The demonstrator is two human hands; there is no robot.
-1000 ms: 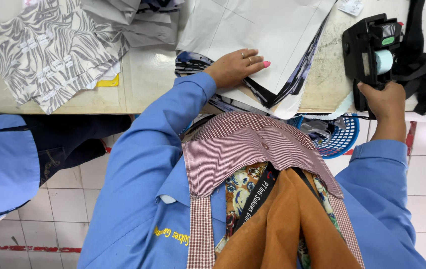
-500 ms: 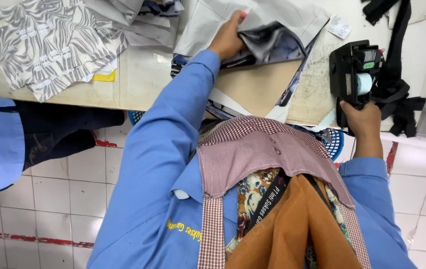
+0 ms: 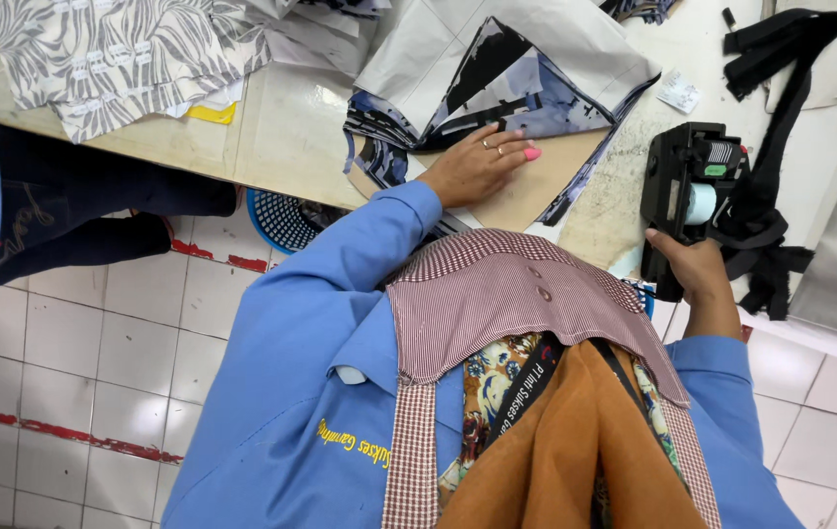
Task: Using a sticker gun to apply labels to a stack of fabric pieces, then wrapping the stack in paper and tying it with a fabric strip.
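Right hand [image 3: 694, 266]: wrapped around the handle of a black plastic label gun [image 3: 685, 196] with a white roll, at the table edge.
Left hand [image 3: 482, 165]: flat, fingers spread, pressing tan cardboard [image 3: 546, 181] under a folded pile of grey and black printed fabric pieces [image 3: 506, 69].
Around: tangled black straps [image 3: 771, 147] just right of the gun; zebra-patterned cloth [image 3: 105, 54] far left; blue basket [image 3: 281, 220] below the table [image 3: 281, 137].

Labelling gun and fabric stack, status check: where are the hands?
Left hand flat on the brown card under the folded-back fabric stack. Right hand grips the black labelling gun, resting on the table. Black straps lie beside the gun.
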